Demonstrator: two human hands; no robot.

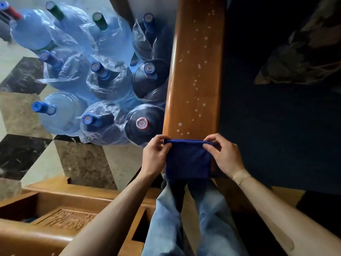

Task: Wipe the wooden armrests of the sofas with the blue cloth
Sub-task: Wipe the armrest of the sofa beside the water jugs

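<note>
At lower centre of the frame, the left hand [156, 155] and right hand [224, 156] each pinch an upper corner of the folded dark blue cloth [188, 159], fingers curled closed on its top edge. The cloth hangs over, perhaps resting on, the near end of the long polished wooden armrest [195, 71], which is dotted with white droplets and runs up the frame.
</note>
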